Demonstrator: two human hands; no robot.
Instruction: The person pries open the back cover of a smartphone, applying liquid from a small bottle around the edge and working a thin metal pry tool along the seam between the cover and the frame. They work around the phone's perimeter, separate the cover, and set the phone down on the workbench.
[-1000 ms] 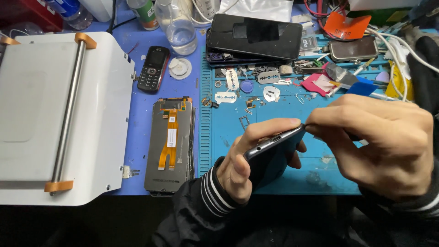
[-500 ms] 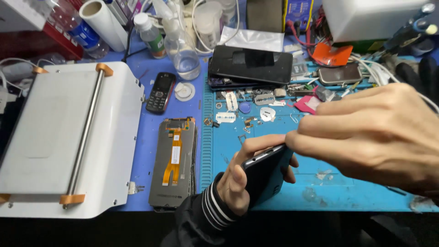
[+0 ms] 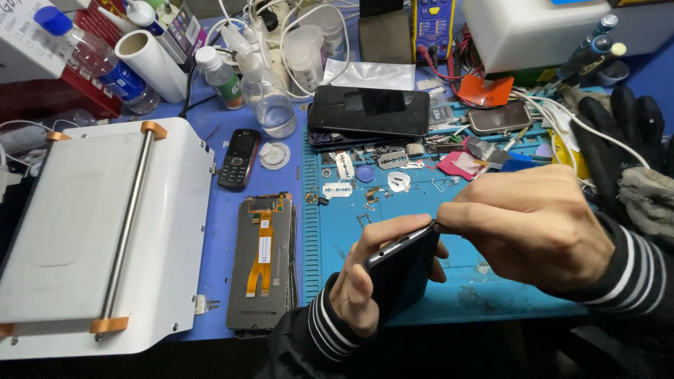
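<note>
My left hand [image 3: 365, 281] grips a dark smartphone [image 3: 400, 270], held tilted above the blue work mat [image 3: 463, 281]. My right hand [image 3: 533, 228] is closed with its fingertips pinched against the phone's top corner; what it pinches is too small to make out. A loose phone screen panel with an orange flex cable [image 3: 261, 263] lies flat just left of my left hand.
A white machine with a metal roller bar [image 3: 105, 231] fills the left. A small black keypad phone [image 3: 239, 159], razor blades [image 3: 340, 189], small parts, a black tablet [image 3: 370, 110], bottles [image 3: 270, 98], cables and black gloves [image 3: 618, 140] crowd the back and right.
The view has shifted so the bench appears lower and more of the back shows. Both hands stay on the phone, the right hand's fingertips still at its top corner.
</note>
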